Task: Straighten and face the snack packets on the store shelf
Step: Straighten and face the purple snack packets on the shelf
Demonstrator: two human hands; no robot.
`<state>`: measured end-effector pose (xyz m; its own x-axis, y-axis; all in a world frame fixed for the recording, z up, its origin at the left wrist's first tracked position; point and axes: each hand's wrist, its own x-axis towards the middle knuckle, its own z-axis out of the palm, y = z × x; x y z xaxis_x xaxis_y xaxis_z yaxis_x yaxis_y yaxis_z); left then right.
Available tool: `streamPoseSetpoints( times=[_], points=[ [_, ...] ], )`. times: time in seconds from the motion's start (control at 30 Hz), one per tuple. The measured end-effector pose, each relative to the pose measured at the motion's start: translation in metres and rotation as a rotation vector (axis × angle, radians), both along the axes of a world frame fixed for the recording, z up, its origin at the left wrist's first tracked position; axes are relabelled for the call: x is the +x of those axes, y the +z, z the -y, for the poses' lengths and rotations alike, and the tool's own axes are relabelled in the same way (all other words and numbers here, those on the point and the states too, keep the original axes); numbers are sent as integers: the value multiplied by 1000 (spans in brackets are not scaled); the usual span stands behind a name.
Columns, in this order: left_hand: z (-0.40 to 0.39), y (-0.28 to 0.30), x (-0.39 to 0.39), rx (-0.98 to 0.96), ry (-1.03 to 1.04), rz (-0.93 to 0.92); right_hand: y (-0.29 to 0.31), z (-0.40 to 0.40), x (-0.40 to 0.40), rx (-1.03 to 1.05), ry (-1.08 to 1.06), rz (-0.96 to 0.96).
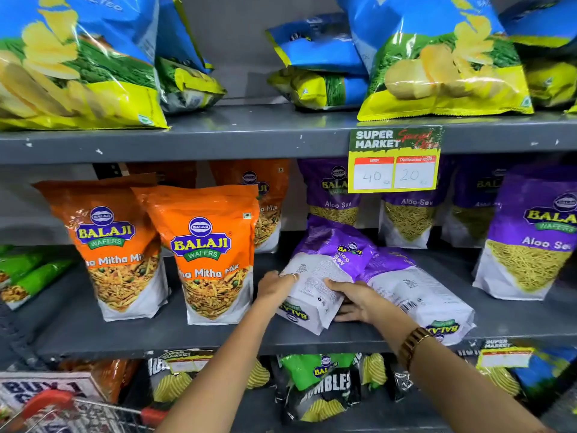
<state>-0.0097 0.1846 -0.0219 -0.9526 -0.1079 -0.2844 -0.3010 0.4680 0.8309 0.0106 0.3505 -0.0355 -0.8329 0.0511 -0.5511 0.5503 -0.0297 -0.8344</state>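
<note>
While two purple packets lay fallen on the middle shelf (218,335), both hands were on the nearer fallen packet (315,285). It lay back-side up, long axis running from the shelf's front edge toward the rear, bottom end toward the person. The left hand (274,285) curled its fingers over the left edge; the right hand (352,300) gripped the right edge. The second fallen packet (415,292) lay touching alongside, nearer the right hand.

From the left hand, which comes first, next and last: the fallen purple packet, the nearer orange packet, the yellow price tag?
1. Fallen purple packet: touching the left hand.
2. Nearer orange packet: standing just left.
3. Yellow price tag: up on the shelf edge, right.
</note>
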Motion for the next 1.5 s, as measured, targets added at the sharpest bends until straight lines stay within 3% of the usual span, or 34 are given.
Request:
streamPoseSetpoints(
  times=[0.17,0.27,0.4,0.5,0.7,0.8,0.87,0.97,1.07,1.23,1.4,1.5],
  points=[
    [2,-6,2,268,109,-79,-5,-4,-2,-97,-116,-119],
    [-2,-4,6,383,99,-144,8,-9,-6,-61,-164,-337],
    [-15,-6,3,326,75,-196,23,-15,-10,59,-129,-537],
    [-19,-19,-4,271,78,-206,11,-18,-9,121,-73,-524],
    [-16,-21,-13,256,94,-166,1,-17,-8,52,-73,-528],
    [-14,-11,-15,465,211,-217,-4,-10,1,38,-302,-656],
    [-18,-3,-15,623,244,-199,-8,-6,9,161,-494,-748],
    [-22,-6,-22,741,193,-119,-13,-1,16,245,-470,-815],
    [-26,-9,-21,680,177,-112,-19,3,12,315,-278,-820],
    [-21,-19,-6,657,205,-121,-25,-1,-17,446,-226,-694],
    [-25,-30,7,460,183,-250,-11,-6,-44,523,62,-576],
    [-23,-23,5,433,245,-319,-3,-16,-43,602,-19,-519]
  ],
)
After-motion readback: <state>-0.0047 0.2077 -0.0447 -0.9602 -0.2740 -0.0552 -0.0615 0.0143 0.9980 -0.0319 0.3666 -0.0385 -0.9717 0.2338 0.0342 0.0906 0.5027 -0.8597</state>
